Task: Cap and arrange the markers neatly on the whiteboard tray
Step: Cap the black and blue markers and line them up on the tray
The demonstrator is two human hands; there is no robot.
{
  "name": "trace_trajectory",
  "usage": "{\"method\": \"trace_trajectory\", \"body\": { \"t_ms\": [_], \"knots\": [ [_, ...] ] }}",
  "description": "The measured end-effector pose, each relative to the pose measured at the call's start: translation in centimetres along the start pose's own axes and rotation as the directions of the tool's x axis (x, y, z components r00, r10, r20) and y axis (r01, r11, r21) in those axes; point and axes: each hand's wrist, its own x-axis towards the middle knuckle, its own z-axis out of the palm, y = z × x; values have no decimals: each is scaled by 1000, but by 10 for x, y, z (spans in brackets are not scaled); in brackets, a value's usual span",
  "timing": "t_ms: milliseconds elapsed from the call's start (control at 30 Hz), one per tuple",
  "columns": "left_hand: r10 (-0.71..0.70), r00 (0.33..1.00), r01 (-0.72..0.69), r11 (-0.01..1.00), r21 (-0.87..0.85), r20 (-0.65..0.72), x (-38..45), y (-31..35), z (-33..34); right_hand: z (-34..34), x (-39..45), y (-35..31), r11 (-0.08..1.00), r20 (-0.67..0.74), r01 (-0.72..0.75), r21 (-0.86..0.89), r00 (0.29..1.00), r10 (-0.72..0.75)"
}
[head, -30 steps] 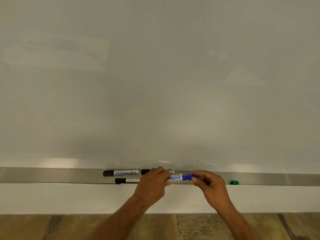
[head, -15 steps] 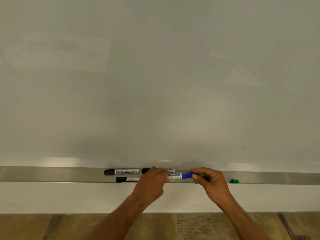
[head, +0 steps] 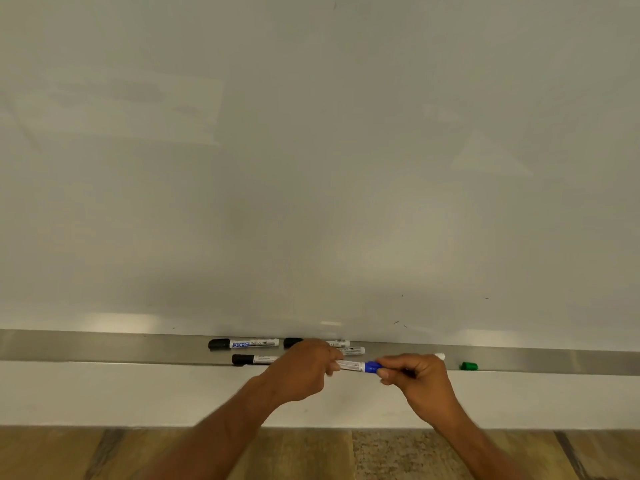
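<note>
My left hand (head: 304, 370) grips the white barrel of a blue marker (head: 353, 366), held level in front of the metal tray (head: 104, 348). My right hand (head: 415, 375) pinches the blue cap (head: 373, 368) at the barrel's right end. On the tray lie a black-capped marker (head: 244, 343) at the back left, another (head: 254, 359) near the front edge, and a third (head: 341, 342) partly hidden behind my left hand. A further marker barrel (head: 353, 350) shows just above my left fingers. A loose green cap (head: 468, 366) rests on the tray to the right.
The whiteboard (head: 311, 168) fills the view above the tray, with a few small ink specks near its lower edge. A white tip (head: 440, 356) pokes out behind my right hand. Below the white wall strip is wooden flooring (head: 311, 455).
Both hands have drawn slightly down and toward me with the blue marker, off the tray. The cap stays at the barrel's end between my right fingers. The tray markers have not moved.
</note>
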Motion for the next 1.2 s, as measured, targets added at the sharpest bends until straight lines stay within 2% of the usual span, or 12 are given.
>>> {"method": "trace_trajectory", "body": {
  "t_ms": [233,333,400,467,533,667,767,833,933,1033,1200],
  "knots": [
    [4,1000,-5,997,-75,-18,3,-1,-19,10,-9,2,999,-70,1,48,998,3],
    [-47,996,30,975,-219,-70,2,2,-12,9,-4,-4,965,-125,-27,263,990,62],
    [-83,994,54,933,-356,-66,1,6,-4,13,-1,-5,908,-110,-67,413,986,122],
    [-99,994,64,894,-443,-56,0,10,3,21,0,-4,868,-50,-116,483,986,159],
    [-92,993,45,877,-478,-76,1,12,10,30,0,-3,868,-2,-151,472,985,172],
    [-98,986,19,871,-491,-135,3,12,19,41,6,-5,951,-20,-91,296,995,101],
    [-135,980,50,880,-472,-149,6,9,23,41,14,-8,994,3,96,-49,995,-96],
    [-209,960,115,899,-423,-184,6,1,25,39,18,-7,925,88,239,-296,971,-223],
    [-301,919,221,928,-300,-254,5,-14,25,36,26,3,745,210,352,-567,936,-282],
    [-319,901,259,939,-225,-293,1,-24,25,33,31,17,625,300,385,-679,923,-242],
    [-301,902,266,952,-152,-308,0,-29,30,35,39,29,566,339,369,-737,927,-163]
  ]
}}
